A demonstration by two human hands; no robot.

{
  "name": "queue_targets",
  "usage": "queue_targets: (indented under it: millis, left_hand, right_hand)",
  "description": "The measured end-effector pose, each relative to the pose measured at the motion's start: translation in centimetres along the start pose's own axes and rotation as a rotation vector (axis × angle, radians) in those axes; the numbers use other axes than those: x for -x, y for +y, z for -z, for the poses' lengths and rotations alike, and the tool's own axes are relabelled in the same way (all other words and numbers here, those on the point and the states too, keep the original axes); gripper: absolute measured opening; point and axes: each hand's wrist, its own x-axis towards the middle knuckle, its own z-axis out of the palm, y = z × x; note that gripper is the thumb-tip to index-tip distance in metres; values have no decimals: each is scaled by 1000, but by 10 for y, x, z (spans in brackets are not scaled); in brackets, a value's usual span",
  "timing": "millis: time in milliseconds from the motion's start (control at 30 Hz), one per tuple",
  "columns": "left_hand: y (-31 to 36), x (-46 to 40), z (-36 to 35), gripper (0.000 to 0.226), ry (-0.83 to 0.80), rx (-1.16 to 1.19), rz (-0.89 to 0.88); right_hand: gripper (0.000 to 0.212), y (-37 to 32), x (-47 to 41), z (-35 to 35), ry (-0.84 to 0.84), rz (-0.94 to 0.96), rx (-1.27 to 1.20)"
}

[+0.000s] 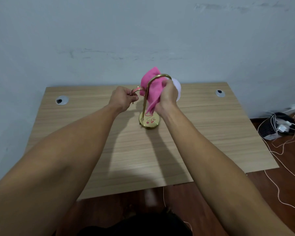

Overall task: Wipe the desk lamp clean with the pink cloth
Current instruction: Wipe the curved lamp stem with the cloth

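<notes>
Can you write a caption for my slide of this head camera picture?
Right hand rubs the pink cloth on the gold desk lamp while the left hand steadies its smaller arm.

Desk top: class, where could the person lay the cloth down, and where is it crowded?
Bare wood lies between the lamp base and the left grommet, between the base and the right grommet, and along the desk's near edge. It is crowded mid-back, where both hands and the pink cloth meet the lamp arm.

A plain home room: a wooden desk [211, 133] pushed against a scuffed pale-blue wall [143, 31], dark wood floor [288, 184] underneath, tangled white charger cables [279, 150] lying far right.
</notes>
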Motion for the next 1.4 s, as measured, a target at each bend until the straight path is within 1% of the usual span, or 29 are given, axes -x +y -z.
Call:
queue_targets:
  millis: [67,133,167,200,267,333,367,433,467,500,567,600,633,667,700,767,833,867,900,933,1000,1067,1133,1233,1300,1400]
  left_hand:
    - [0,1,0,14,3,11,4]
    - [0,0,-1,14,4,27,11]
    - [0,1,-1,15,5,32,14]
    - [0,1,-1,15,6,33,11]
    - [0,1,-1,15,7,36,6]
    - [0,2,-2,14,8,41,3]
    - [-1,1,-2,13,5,49,6]
    - [-3,0,-1,12,-4,79,12]
    - [-5,0,-1,12,-13,95,17]
    - [-6,1,-1,12,-25,114,25]
    - [-10,4,-1,14,-53,183,44]
    - [-10,6,-1,14,-67,220,53]
    - [-11,8,-2,16,-77,240,62]
    - [-12,9,-3,18,-80,259,73]
    - [-13,10,-3,19,-86,270,81]
    - [-13,11,-2,18,-89,285,94]
    - [-13,13,-3,13,-95,291,97]
    - [-11,16,-2,10,-99,292,96]
    - [-10,18,-2,12,-98,281,90]
    - [-8,20,-2,19,-88,262,80]
    - [-9,23,-2,29,-51,226,68]
    - [-11,25,-1,28,-39,247,64]
    - [-14,24,-1,26,-39,239,51]
    - [-13,23,-2,21,-59,223,30]
    - [-8,24,-3,17,-72,223,27]
    - [-13,20,-3,20,-67,191,32]
  right_hand:
    - [29,-6,-1,-1,65,-20,-33]
    - [27,3,0,2,38,71,82]
    - [22,10,3,4,6,140,222]
    - [22,20,6,8,-27,210,394]
    - [32,42,3,20,-79,319,637]
    - [36,58,-8,35,-123,306,790]
    - [36,65,-15,44,-140,251,839]
    - [40,74,-24,56,-119,131,883]
    - [42,75,-22,59,-69,103,883]
    - [41,74,-18,60,10,115,849]
    - [35,71,-5,55,185,222,689]
    - [36,68,3,52,259,315,593]
    - [37,66,13,49,294,419,510]
    - [37,64,23,47,278,530,455]
    - [36,64,32,43,236,627,453]
    - [36,64,43,35,91,813,549]
    - [46,67,36,28,-104,937,713]
    - [51,69,29,25,-206,974,824]
    - [54,71,21,23,-276,1009,980]
    - [56,74,13,22,-303,1063,1172]
    - [58,78,0,23,-279,1186,1544]
    - [59,78,-4,24,-290,1246,1741]
    - [57,76,-8,26,-320,1283,1820]
    - [58,68,-12,29,-381,1292,1862]
    - [58,67,-11,28,-390,1251,1827]
    - [63,72,0,20,-347,1140,1685]
